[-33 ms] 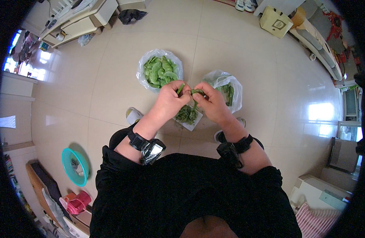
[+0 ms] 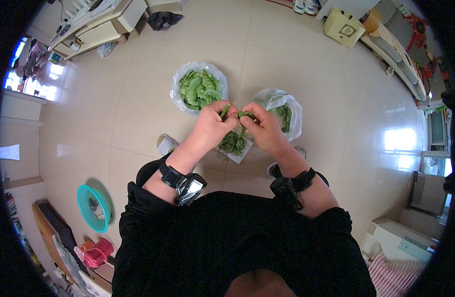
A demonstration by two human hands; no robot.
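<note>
My left hand [image 2: 213, 124] is closed on a green bean pod [image 2: 224, 110], which pokes up between thumb and fingers. Just beside it, fingertips almost meeting, my right hand [image 2: 268, 129] pinches another green pod piece [image 2: 246, 114]. Past my left hand stands an open clear plastic bag [image 2: 177, 101] full of flat green pods [image 2: 193, 90]. A second clear bag [image 2: 296, 116] with darker green pods [image 2: 286, 119] sits beyond my right hand. Below both hands a heap of green trimmings [image 2: 232, 143] lies on a white sheet [image 2: 240, 156], partly hidden by the hands.
My slippered feet [image 2: 166, 144] flank the sheet on the tiled floor. A turquoise basin [image 2: 107, 210] and a pink bucket [image 2: 98, 253] stand at the lower left. A black bag [image 2: 164, 20] lies far left, near a white cabinet [image 2: 101, 37]. A yellowish tote [image 2: 343, 27] is far right.
</note>
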